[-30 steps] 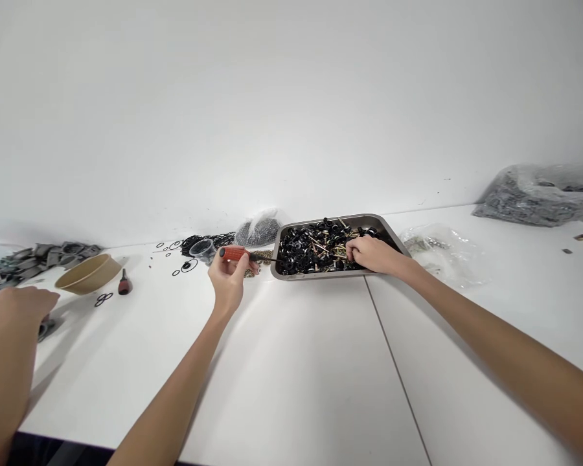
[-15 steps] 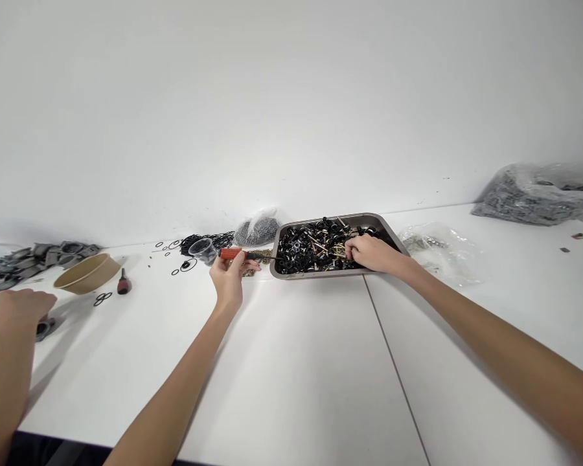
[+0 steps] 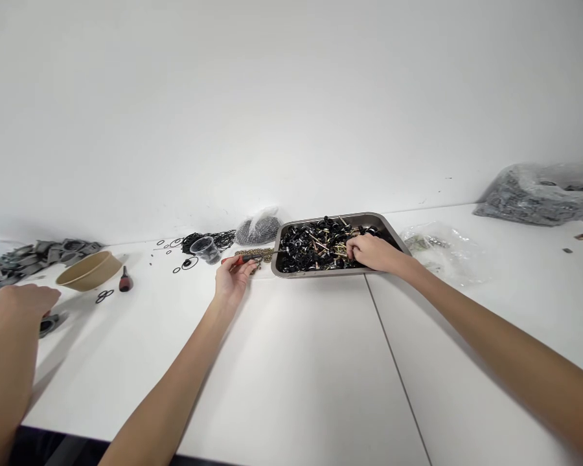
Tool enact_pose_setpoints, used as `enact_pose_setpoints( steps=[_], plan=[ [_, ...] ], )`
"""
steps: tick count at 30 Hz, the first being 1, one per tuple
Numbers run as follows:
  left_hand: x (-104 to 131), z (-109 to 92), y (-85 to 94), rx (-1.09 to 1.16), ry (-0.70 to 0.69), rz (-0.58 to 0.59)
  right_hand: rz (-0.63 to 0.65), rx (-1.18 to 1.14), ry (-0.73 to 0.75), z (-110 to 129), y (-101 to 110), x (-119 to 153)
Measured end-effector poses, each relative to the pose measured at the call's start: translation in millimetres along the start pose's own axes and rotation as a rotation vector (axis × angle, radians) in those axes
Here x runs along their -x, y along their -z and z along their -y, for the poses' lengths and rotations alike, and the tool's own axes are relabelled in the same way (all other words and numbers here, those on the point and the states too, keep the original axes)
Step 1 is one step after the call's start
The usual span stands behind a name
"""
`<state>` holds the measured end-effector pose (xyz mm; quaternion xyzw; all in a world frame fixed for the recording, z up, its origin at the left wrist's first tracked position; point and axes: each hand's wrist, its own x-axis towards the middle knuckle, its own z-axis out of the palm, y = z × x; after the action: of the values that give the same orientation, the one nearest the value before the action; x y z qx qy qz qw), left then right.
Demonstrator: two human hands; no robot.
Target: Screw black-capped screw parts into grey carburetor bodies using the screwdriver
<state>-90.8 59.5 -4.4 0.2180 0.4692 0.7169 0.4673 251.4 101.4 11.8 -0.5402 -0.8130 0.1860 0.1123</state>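
Note:
My left hand [image 3: 230, 283] is closed round the red and black handle of a screwdriver [image 3: 243, 259]. Its thin shaft points right, over the near left rim of a metal tray [image 3: 320, 274]. The fingertips of that hand are by a patch of small brass-coloured parts [image 3: 260, 254]; whether they pinch one I cannot tell. My right hand [image 3: 375, 252] reaches into the tray's right side with fingers drawn together among black rings and brass-coloured screws [image 3: 340, 249]. What those fingers hold is hidden.
On the left, a co-worker's hand [image 3: 22, 304] is over a grey part [image 3: 48, 325], near a tan bowl [image 3: 90, 272] and another screwdriver [image 3: 124, 280]. A clear cup [image 3: 205, 250] and black rings [image 3: 197, 241] lie behind my left hand. Plastic bags [image 3: 539, 197] stand right.
My left hand has turned palm upward and lowered slightly towards the brass-coloured parts, still with the screwdriver. My right hand stays in the tray, almost unmoved.

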Motion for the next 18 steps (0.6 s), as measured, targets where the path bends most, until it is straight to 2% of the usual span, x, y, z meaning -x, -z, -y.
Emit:
enact_pose_setpoints(
  steps=[5, 9, 18],
  plan=[
    [2, -13, -1.6, 0.053, -0.029, -0.013, -0.001, 0.016, 0.004, -1, -1, 0],
    [6, -22, -5.5, 0.046, -0.088, 0.032, -0.005, 0.008, 0.008, -2, -1, 0],
    [11, -19, -6.7, -0.087, -0.262, 0.116, -0.007, 0.006, 0.003, 2, 0, 0]
  ],
)
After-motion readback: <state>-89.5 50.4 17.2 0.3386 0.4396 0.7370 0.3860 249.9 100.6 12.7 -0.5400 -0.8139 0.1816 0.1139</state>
